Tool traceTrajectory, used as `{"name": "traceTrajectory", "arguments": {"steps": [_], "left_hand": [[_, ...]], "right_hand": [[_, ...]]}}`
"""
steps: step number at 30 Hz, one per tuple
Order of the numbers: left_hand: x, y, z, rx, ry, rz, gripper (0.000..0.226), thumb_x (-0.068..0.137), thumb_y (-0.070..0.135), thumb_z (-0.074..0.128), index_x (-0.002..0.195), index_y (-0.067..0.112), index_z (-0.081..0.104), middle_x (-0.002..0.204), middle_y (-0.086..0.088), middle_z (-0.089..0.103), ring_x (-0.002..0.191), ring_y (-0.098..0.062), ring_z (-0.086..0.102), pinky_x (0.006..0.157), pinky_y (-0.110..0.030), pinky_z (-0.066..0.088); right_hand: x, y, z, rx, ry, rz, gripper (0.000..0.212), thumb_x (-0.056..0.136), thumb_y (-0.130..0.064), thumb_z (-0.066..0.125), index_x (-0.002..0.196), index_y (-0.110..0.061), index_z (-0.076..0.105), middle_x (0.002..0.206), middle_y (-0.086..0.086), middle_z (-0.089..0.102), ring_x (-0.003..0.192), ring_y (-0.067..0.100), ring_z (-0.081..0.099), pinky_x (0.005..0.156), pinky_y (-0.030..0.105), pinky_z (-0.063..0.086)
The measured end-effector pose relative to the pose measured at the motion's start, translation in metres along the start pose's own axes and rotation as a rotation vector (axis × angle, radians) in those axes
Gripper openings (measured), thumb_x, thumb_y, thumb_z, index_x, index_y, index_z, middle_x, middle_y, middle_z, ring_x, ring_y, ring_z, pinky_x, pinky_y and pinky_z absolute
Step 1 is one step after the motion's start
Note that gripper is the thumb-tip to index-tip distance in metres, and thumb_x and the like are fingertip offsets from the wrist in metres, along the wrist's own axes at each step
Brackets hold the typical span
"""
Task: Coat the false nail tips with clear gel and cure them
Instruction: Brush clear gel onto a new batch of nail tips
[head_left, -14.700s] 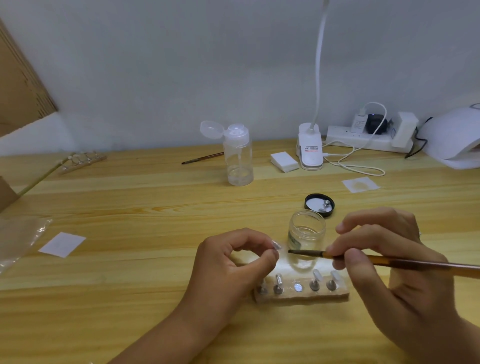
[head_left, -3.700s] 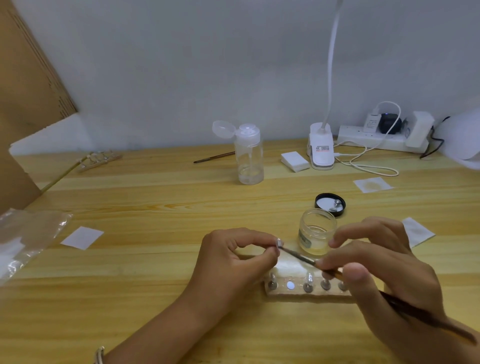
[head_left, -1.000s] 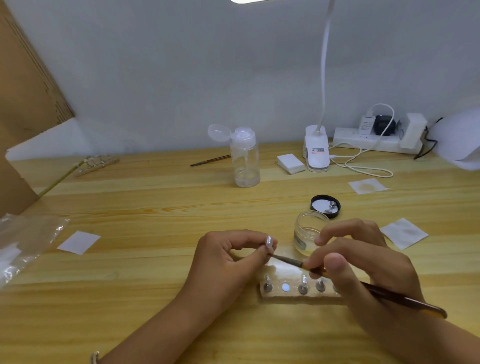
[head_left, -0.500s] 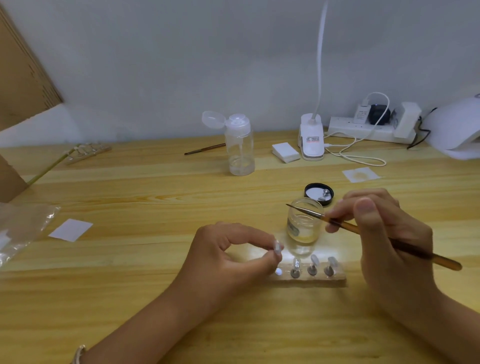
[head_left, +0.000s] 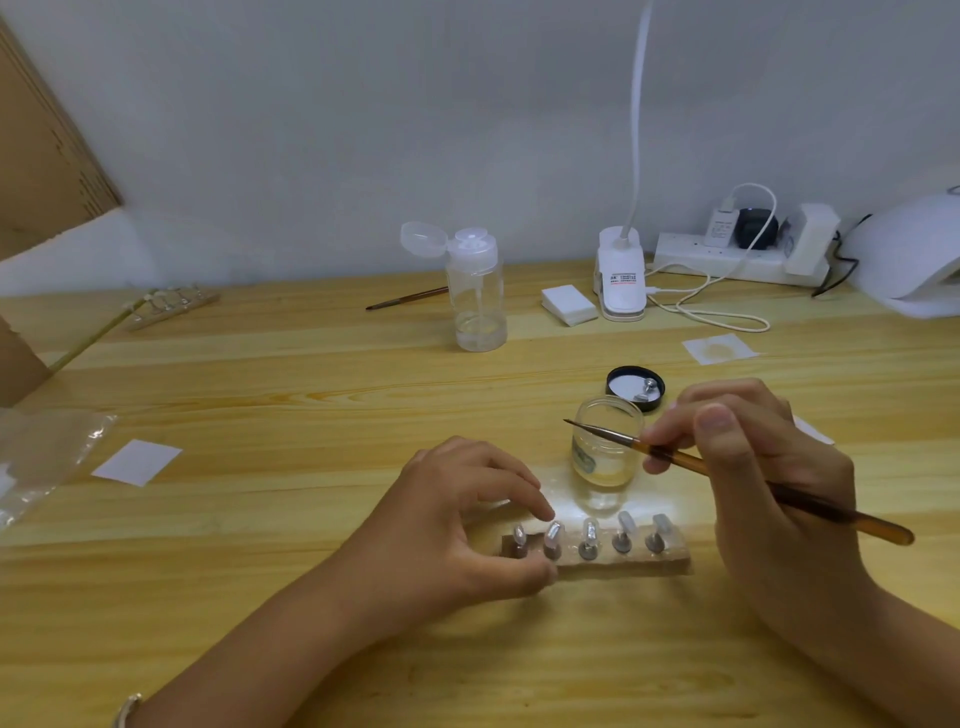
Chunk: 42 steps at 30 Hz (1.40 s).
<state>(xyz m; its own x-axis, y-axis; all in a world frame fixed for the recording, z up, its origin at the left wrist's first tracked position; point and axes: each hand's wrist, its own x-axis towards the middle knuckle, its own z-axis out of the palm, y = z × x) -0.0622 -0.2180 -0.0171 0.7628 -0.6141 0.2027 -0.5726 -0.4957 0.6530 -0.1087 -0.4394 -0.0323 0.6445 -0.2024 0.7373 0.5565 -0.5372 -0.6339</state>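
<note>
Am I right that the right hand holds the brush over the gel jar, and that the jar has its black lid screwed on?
Not quite: the head view shows the gel jar open, its black lid lying on the table just behind it. The right hand does hold the brush over the jar.

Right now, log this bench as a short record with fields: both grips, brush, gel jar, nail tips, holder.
left grip: index finger and thumb bracket the second nail tip from the left; whether they pinch it is unclear
right grip: pinches the brush
brush tip: raised at the gel jar rim, out of the gel
gel jar: open; lid lies behind it
nail tips: five, upright in one row
holder: wooden block on the table
</note>
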Motion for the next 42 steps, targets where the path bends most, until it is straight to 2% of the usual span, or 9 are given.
{"name": "traceTrajectory", "arguments": {"steps": [5, 13, 19, 21, 23, 26, 28, 31, 42], "left_hand": [[0.000, -0.003, -0.012, -0.057, -0.023, 0.009, 0.012, 0.066, 0.033, 0.079, 0.073, 0.030, 0.070, 0.088, 0.014, 0.064, 0.091, -0.014, 0.062, 0.081, -0.035, 0.049], [-0.001, -0.006, -0.008, -0.083, -0.024, 0.028, 0.009, 0.071, 0.027, 0.082, 0.075, 0.032, 0.076, 0.084, 0.014, 0.066, 0.087, -0.014, 0.063, 0.073, -0.024, 0.048], [-0.004, -0.002, -0.015, 0.270, 0.034, 0.273, 0.002, 0.079, 0.030, 0.076, 0.081, 0.029, 0.077, 0.083, 0.020, 0.072, 0.074, 0.001, 0.060, 0.080, -0.025, 0.046], [-0.005, -0.001, -0.016, 0.219, 0.087, 0.252, 0.008, 0.081, 0.034, 0.071, 0.082, 0.029, 0.077, 0.081, 0.022, 0.072, 0.071, -0.001, 0.060, 0.075, -0.023, 0.048], [-0.006, -0.001, -0.017, 0.146, 0.153, 0.186, 0.010, 0.078, 0.038, 0.068, 0.082, 0.033, 0.076, 0.080, 0.025, 0.071, 0.075, -0.002, 0.063, 0.070, -0.018, 0.046], [-0.004, -0.004, -0.016, -0.007, 0.203, 0.091, 0.008, 0.077, 0.026, 0.080, 0.083, 0.031, 0.079, 0.080, 0.023, 0.073, 0.079, -0.002, 0.068, 0.070, -0.015, 0.046], [-0.003, -0.006, -0.016, -0.077, 0.200, 0.049, 0.014, 0.076, 0.018, 0.083, 0.081, 0.031, 0.079, 0.080, 0.020, 0.074, 0.079, -0.006, 0.069, 0.070, -0.020, 0.048], [-0.001, -0.007, -0.015, -0.125, 0.195, 0.029, 0.009, 0.076, 0.022, 0.079, 0.082, 0.029, 0.080, 0.081, 0.017, 0.074, 0.080, -0.011, 0.069, 0.069, -0.032, 0.049], [0.001, -0.010, -0.012, -0.089, 0.193, 0.044, 0.011, 0.078, 0.025, 0.072, 0.086, 0.024, 0.081, 0.083, 0.019, 0.072, 0.082, -0.008, 0.067, 0.068, -0.021, 0.047]], "right_hand": [[0.000, 0.000, -0.001, 0.002, -0.020, -0.003, 0.038, 0.099, -0.028, 0.040, 0.075, -0.019, 0.068, 0.079, -0.014, 0.064, 0.095, 0.017, 0.060, 0.084, 0.055, 0.043], [0.000, 0.002, -0.001, 0.012, -0.031, -0.016, 0.037, 0.099, -0.027, 0.041, 0.075, -0.019, 0.068, 0.080, -0.016, 0.064, 0.093, 0.018, 0.061, 0.080, 0.061, 0.043], [-0.003, 0.001, 0.000, -0.040, -0.033, -0.051, 0.036, 0.098, -0.027, 0.043, 0.074, -0.021, 0.070, 0.081, -0.017, 0.063, 0.101, 0.020, 0.059, 0.083, 0.048, 0.043], [-0.006, -0.001, 0.000, -0.056, -0.040, -0.078, 0.034, 0.097, -0.026, 0.045, 0.075, -0.020, 0.070, 0.083, -0.016, 0.063, 0.103, 0.019, 0.058, 0.084, 0.043, 0.042], [-0.008, -0.002, 0.001, -0.060, -0.052, -0.108, 0.035, 0.096, -0.026, 0.045, 0.075, -0.017, 0.072, 0.084, -0.013, 0.063, 0.104, 0.015, 0.057, 0.083, 0.046, 0.043], [-0.009, -0.006, -0.001, -0.088, -0.076, -0.234, 0.044, 0.102, -0.031, 0.044, 0.075, -0.012, 0.072, 0.076, -0.010, 0.065, 0.101, 0.009, 0.057, 0.078, 0.052, 0.042], [-0.009, -0.008, -0.003, -0.141, -0.104, -0.338, 0.048, 0.104, -0.033, 0.042, 0.075, -0.010, 0.073, 0.073, -0.010, 0.067, 0.097, 0.009, 0.058, 0.079, 0.047, 0.040], [-0.009, -0.010, -0.004, -0.214, -0.159, -0.441, 0.045, 0.102, -0.033, 0.047, 0.074, -0.011, 0.075, 0.076, -0.011, 0.070, 0.093, 0.011, 0.060, 0.085, 0.040, 0.037], [-0.008, -0.016, -0.003, -0.251, -0.219, -0.426, 0.042, 0.101, -0.035, 0.049, 0.077, -0.013, 0.076, 0.079, -0.014, 0.071, 0.093, 0.011, 0.061, 0.086, 0.038, 0.038]]}}
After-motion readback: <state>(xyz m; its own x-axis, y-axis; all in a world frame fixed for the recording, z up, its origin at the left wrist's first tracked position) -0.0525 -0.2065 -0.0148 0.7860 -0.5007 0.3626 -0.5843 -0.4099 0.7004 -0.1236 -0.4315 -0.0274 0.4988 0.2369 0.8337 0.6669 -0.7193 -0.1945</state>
